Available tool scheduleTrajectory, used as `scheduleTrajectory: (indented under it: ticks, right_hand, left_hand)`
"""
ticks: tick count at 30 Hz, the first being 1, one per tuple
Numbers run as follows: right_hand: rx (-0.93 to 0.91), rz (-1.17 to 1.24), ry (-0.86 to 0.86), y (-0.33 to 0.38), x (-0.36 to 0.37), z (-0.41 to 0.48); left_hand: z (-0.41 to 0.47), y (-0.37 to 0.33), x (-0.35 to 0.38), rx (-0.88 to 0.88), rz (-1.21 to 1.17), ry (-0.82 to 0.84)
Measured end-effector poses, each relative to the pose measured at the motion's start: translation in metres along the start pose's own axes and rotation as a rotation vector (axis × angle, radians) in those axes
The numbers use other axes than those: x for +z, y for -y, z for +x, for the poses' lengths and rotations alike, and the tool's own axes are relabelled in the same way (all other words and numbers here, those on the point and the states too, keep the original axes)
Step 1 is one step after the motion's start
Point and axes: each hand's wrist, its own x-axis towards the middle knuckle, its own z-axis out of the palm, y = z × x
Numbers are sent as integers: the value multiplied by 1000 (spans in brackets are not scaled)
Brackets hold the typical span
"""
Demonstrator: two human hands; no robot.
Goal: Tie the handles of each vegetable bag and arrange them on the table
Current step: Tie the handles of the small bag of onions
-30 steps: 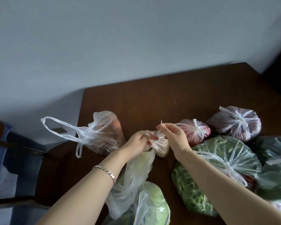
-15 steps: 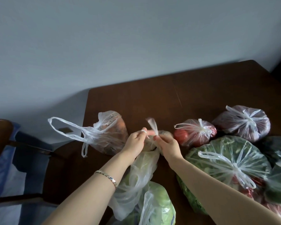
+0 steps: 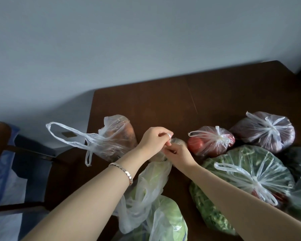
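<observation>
Dark wooden table (image 3: pixel 163 105) carries vegetable bags. Right side, knotted: greens bag (image 3: pixel 247 171), dark red bag (image 3: pixel 268 131), tomato bag (image 3: pixel 208 143). Left: carrot bag (image 3: pixel 118 138), handles loose, trailing past table edge. Near edge: cabbage bag (image 3: pixel 167 214), apparently untied. Centre: small pale bag (image 3: pixel 179 141), mostly hidden under both hands. Left hand (image 3: pixel 152 141) sits up-left of it, right hand (image 3: pixel 180 153) down-right, fingers of both curled, pinching its handles directly over bag. Tightening knot likely means pulling hands apart sideways; both equally near.

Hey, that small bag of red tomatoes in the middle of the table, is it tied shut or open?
Tied shut. The tomato bag has its handles pulled into a knot on top, with the loose loops sticking out on either side.
</observation>
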Motion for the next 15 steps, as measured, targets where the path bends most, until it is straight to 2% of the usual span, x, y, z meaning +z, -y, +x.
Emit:
scheduleTrajectory:
  ticks: [2,4,6,8,11,15]
  right_hand:
    - [129,142,-27,3,0,-1]
    - [238,305,-52,5,0,-1]
    - [292,429,-83,7,0,-1]
    - [333,555,-104,12,-1,-2]
    - [352,562,-163,14,-2,-3]
    - [370,534,-273,11,-1,-3]
  left_hand:
    - [2,5,-1,6,66,-22]
    - [0,14,-2,33,218,25]
    - [-5,26,-2,94,375,90]
    - [-8,36,0,170,416,67]
    - [-11,38,2,170,402,-37]
    - [-15,39,7,76,532,-101]
